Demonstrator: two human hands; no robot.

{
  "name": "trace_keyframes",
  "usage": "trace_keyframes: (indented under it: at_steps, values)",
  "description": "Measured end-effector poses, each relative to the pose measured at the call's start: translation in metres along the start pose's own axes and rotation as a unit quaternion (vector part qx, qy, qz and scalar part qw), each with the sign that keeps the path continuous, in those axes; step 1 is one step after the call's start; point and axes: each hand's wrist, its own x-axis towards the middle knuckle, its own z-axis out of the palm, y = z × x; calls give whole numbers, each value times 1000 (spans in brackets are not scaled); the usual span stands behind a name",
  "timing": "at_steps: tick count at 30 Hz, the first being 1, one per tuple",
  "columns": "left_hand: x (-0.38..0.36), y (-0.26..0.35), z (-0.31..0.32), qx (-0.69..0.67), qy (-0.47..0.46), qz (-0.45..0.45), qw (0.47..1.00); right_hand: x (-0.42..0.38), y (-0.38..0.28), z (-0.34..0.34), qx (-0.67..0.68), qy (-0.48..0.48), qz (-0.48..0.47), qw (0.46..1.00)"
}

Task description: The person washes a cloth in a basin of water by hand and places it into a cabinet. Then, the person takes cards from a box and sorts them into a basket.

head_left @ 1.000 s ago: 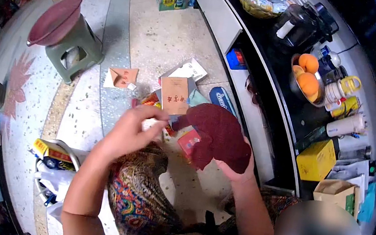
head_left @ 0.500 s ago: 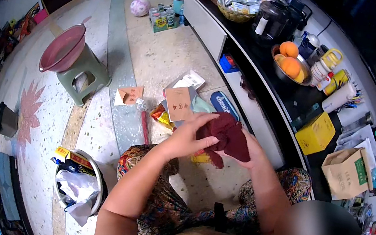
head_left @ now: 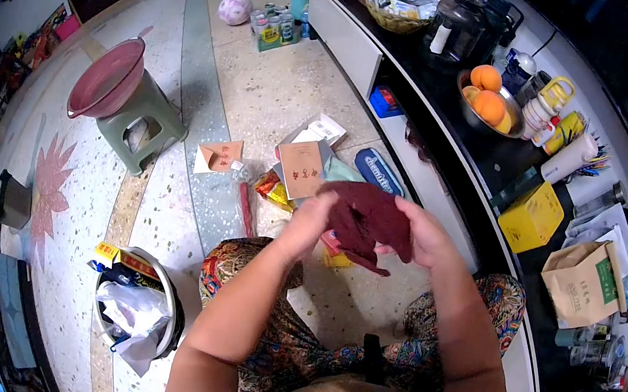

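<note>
A dark red cloth (head_left: 370, 220) hangs between my two hands, above the floor in front of my lap. My left hand (head_left: 311, 220) grips its left edge, and my right hand (head_left: 422, 235) pinches its right upper edge. Some folds and a loose flap dangle at the bottom. Just beyond the cloth lie a brown card box (head_left: 299, 169), a blue pencil case (head_left: 379, 171) and a red and yellow packet (head_left: 273, 189). Farther left on the floor are a brown envelope (head_left: 219, 157) and a thin red item (head_left: 245, 210).
A white-rimmed bin (head_left: 169, 330) stands at lower left. Behind it is a green stool (head_left: 144, 130) bearing a pink basin (head_left: 108, 78). Along the right runs a black-topped cabinet (head_left: 439, 92) with a fruit bowl (head_left: 472, 120), a yellow box (head_left: 530, 217) and a paper bag (head_left: 583, 283).
My right hand has moved from beneath the cloth to its upper right edge. My left hand has shifted slightly left and down, and the cloth has spread and changed shape.
</note>
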Motion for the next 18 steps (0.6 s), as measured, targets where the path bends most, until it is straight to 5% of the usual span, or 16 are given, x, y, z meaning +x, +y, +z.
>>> trace_keyframes:
  at_steps: [1, 9, 11, 18]
  values:
    - [-1, 2, 0, -176, 27, -54, 982, 1, -4, -5, -26, -10, -19, 999]
    - [-11, 14, -8, -305, 47, -72, 949, 13, 20, 9, -46, -35, -54, 997]
    - [-8, 10, -18, -339, 83, -18, 937, 15, 33, 5, -43, -56, -41, 997]
    - [-15, 26, -47, -427, 206, 156, 867, 53, 140, -52, -394, -17, 108, 913]
